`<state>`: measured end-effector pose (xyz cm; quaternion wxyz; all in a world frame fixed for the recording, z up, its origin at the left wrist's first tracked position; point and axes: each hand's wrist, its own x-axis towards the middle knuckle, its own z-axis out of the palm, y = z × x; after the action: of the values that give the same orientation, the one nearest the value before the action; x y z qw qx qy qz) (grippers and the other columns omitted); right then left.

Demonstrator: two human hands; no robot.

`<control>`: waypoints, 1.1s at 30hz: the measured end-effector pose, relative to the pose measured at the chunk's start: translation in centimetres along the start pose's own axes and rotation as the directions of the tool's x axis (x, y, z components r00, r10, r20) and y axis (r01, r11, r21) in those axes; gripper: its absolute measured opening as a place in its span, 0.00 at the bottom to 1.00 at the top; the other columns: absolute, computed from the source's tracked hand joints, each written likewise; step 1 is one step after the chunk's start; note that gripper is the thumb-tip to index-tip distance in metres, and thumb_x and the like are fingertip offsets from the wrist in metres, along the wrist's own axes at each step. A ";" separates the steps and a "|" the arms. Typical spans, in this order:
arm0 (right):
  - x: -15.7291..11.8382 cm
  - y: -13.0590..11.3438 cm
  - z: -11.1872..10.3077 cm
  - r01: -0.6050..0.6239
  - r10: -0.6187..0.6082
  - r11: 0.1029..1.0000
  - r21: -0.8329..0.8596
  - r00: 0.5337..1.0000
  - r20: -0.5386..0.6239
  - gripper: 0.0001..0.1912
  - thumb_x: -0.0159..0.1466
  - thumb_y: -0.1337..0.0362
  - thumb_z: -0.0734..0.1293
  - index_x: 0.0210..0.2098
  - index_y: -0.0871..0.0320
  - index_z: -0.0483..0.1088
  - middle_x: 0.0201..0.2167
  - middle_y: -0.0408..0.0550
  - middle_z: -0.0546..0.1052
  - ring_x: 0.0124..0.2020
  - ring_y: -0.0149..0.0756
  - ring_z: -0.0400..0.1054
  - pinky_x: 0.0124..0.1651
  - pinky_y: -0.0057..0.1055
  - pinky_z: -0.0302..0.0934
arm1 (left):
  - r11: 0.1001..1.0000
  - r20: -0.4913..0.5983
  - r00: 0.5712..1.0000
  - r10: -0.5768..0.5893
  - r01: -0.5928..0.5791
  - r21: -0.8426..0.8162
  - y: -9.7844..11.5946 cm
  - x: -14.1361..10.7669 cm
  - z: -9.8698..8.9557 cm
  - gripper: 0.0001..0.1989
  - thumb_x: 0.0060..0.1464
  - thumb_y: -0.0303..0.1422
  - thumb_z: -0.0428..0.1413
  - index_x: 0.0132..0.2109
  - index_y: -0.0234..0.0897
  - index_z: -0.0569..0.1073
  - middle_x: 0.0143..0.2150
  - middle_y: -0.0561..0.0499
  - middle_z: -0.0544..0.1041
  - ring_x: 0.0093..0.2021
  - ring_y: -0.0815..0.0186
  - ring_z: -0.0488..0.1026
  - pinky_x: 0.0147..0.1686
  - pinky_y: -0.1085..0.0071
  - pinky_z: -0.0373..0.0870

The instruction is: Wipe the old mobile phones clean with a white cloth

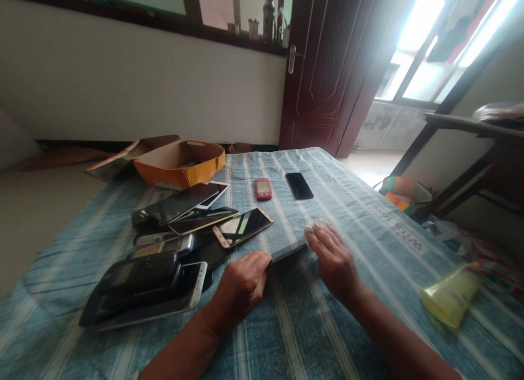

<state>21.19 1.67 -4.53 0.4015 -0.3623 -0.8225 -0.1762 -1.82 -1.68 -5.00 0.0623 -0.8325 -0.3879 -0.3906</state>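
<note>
In the head view, my left hand (246, 275) is closed around the near-left end of a dark phone (289, 252), seen almost edge-on above the bed-like striped cloth. My right hand (333, 260) is at the phone's other end, its fingers bent together over a thin whitish tissue or wipe (322, 224). The phone's face is mostly hidden by its angle. Just beyond my left hand lies a gold-framed phone (243, 227) with a glossy screen. Farther off, a small pink phone (263, 189) and a black phone (299, 185) lie apart on the cloth.
Several phones are piled at the left, including a white-edged phone (198, 284) and a large black phone (182, 201). Behind them stands an open orange box (164, 175). A yellow translucent container (450, 298) is at the right. A dark red door (323, 63) is beyond.
</note>
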 end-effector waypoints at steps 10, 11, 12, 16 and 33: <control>0.8 -5.5 0.0 0.128 -0.140 0.978 0.166 0.988 0.059 0.17 0.67 0.75 0.57 0.54 0.69 0.67 0.50 0.60 0.74 0.60 0.48 0.62 0.62 0.48 0.59 | 0.999 0.065 0.997 0.040 -0.039 -0.024 0.0 -0.1 -0.2 0.11 0.57 0.21 0.45 0.43 0.34 0.70 0.35 0.46 0.77 0.35 0.63 0.76 0.37 0.69 0.76; 0.7 -5.2 0.0 0.130 -0.143 0.978 0.163 0.987 0.069 0.17 0.67 0.75 0.57 0.54 0.68 0.67 0.50 0.59 0.74 0.60 0.48 0.62 0.62 0.48 0.59 | 0.999 0.066 0.997 0.045 -0.043 -0.017 -0.1 -0.1 -0.1 0.11 0.57 0.21 0.45 0.43 0.34 0.70 0.35 0.46 0.77 0.35 0.63 0.76 0.37 0.69 0.76; 0.5 -4.6 -0.1 0.126 -0.139 0.980 0.153 0.987 0.077 0.18 0.67 0.74 0.57 0.54 0.67 0.67 0.50 0.59 0.74 0.60 0.47 0.62 0.61 0.49 0.59 | 0.999 0.067 0.997 0.047 -0.047 -0.007 -0.1 -0.2 0.0 0.12 0.57 0.21 0.46 0.43 0.34 0.70 0.35 0.46 0.77 0.35 0.63 0.76 0.37 0.69 0.76; -0.6 -0.9 -0.3 0.042 -0.045 0.998 0.047 0.997 0.056 0.19 0.67 0.75 0.54 0.55 0.65 0.67 0.50 0.60 0.74 0.59 0.47 0.63 0.59 0.49 0.61 | 0.999 0.040 0.998 0.041 -0.042 0.022 -0.1 -0.2 0.3 0.12 0.55 0.20 0.47 0.43 0.35 0.70 0.34 0.46 0.77 0.35 0.63 0.76 0.36 0.70 0.76; 0.7 -4.5 0.4 0.107 -0.112 0.979 0.172 0.993 0.021 0.19 0.67 0.75 0.57 0.55 0.66 0.66 0.51 0.59 0.74 0.60 0.47 0.62 0.61 0.48 0.60 | 1.000 0.039 0.999 -0.001 0.002 -0.016 -0.3 -0.1 0.2 0.11 0.56 0.21 0.46 0.40 0.36 0.71 0.32 0.48 0.76 0.32 0.65 0.76 0.34 0.72 0.75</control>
<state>17.41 -0.82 -4.25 0.4081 -0.2832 -0.8593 -0.1214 -1.98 -1.49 -5.30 0.0479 -0.8401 -0.3865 -0.3775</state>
